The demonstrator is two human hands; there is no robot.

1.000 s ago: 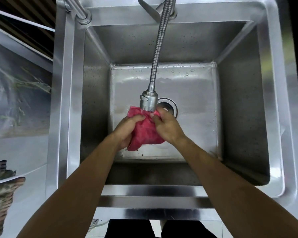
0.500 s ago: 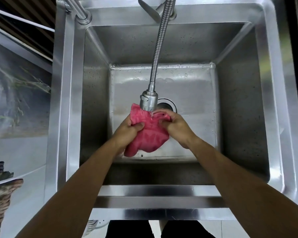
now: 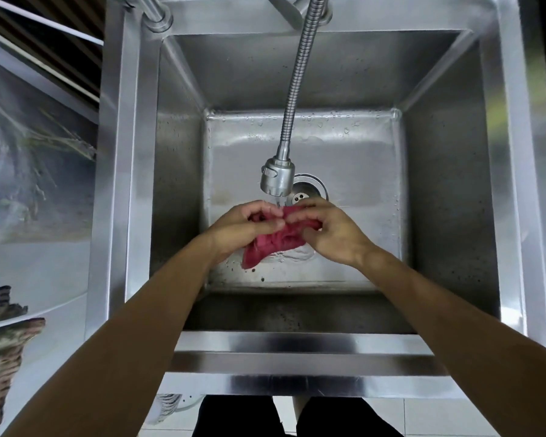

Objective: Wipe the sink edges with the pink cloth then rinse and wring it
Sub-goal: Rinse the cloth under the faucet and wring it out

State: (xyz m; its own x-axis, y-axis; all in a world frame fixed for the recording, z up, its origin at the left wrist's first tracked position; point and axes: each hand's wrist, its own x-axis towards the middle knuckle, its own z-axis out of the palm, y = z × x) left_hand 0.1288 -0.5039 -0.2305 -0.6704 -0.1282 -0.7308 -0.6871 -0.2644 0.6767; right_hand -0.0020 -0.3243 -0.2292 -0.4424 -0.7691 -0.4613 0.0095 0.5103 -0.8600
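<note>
Because the two bare forearms reach in over the brushed stainless-steel front rim of the sink (image 3: 297, 351), the work sits low in the basin, where splash stays contained. Nearest the body, dark trousers and pale floor tile show below that rim.

Further in, both hands meet over the basin floor. Left hand (image 3: 243, 225): fingers curled, pinching the near-left portion of the crumpled wet pink cloth (image 3: 278, 241). Right hand (image 3: 331, 234): fingers bent over the cloth's right end, grasping it. The cloth is bunched between the two hands, one corner hanging down at lower left, clear of the floor as far as can be told. Holding it at two ends lets the fabric be worked under the flow; judged step: rinsing, with wringing not yet evident, since the cloth is gathered but not twisted tight.

Just beyond the fingertips, the chrome spray head of the flexible ribbed metal faucet hose (image 3: 277, 181) hangs directly above the cloth's upper edge; a thin stream falls onto it. Ripples on the floor beneath the cloth suggest runoff.

Behind the spray head, the round steel drain strainer (image 3: 309, 190) lies partly hidden. Droplets bead along the far floor seam. At the far rim, the hose base and a flat lever are only partly in frame.
</note>
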